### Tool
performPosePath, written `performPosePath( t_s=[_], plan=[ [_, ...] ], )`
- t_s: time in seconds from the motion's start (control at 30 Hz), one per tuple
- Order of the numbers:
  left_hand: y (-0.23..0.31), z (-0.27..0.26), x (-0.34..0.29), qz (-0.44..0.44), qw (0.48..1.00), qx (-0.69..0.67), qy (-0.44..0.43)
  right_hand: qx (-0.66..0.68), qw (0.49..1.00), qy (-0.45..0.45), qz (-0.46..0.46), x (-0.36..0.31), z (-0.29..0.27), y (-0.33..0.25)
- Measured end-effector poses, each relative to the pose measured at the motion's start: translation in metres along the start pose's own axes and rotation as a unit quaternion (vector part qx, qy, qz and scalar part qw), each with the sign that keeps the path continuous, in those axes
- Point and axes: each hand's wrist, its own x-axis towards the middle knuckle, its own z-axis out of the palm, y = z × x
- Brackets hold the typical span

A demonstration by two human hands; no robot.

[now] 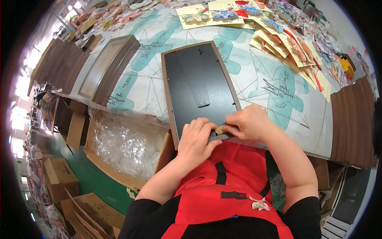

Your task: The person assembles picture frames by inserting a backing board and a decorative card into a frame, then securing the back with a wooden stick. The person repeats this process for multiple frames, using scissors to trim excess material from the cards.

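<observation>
A brown picture frame (pixel 165 92) lies face down in front of me, its near end over the table edge. Its black backing board (pixel 191 85) shows a hinged stand leg folded flat and small dark tabs along the rim. My left hand (pixel 197 137) grips the near end, fingers bent over the backing and thumb along the edge. My right hand (pixel 248 122) is closed at the near right corner, pinching a small tan piece (pixel 220 129) against the rim. Most of that piece is hidden by the fingers, so its kind is unclear.
Stacked frames stand left (pixel 115 67) and right (pixel 352 123). Cream cards with colourful butterfly-shaped ornaments (pixel 225 15) lie at the far side of the patterned table cover (pixel 147 89). Below left is a carton (pixel 161 157) of clear plastic wrap; more cardboard boxes (pixel 59 177) stand on the green floor.
</observation>
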Motion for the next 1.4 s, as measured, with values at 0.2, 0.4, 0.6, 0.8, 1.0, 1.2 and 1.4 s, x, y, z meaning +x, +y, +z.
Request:
performPosePath(
  t_s=[0.2, 0.4, 0.6, 0.8, 1.0, 1.2, 1.4],
  plan=[
    [-0.005, 0.007, -0.005, 0.039, 0.999, -0.013, 0.013, -0.099, 0.973, 0.175, -0.116, -0.028, 0.023, -0.006],
    [-0.014, 0.0, -0.004, 0.05, 0.994, -0.083, 0.046, -0.116, 0.96, 0.253, -0.039, -0.045, 0.024, -0.01],
    [-0.062, -0.014, 0.003, -0.18, 0.955, -0.105, 0.209, -0.158, 0.89, 0.284, 0.32, -0.122, 0.02, 0.07],
    [-0.099, 0.009, 0.01, -0.218, 0.93, -0.241, 0.174, -0.085, 0.883, 0.311, 0.34, -0.153, 0.017, 0.093],
    [-0.043, 0.02, 0.02, -0.201, 0.928, -0.305, 0.077, 0.17, 0.891, 0.21, 0.366, -0.081, 0.017, 0.018],
    [-0.035, 0.029, 0.024, -0.185, 0.944, -0.254, 0.102, 0.084, 0.909, 0.172, 0.37, -0.081, 0.024, 0.012],
    [-0.035, 0.028, 0.024, -0.186, 0.941, -0.264, 0.095, -0.012, 0.931, 0.193, 0.31, -0.079, 0.026, 0.004]
  ],
)
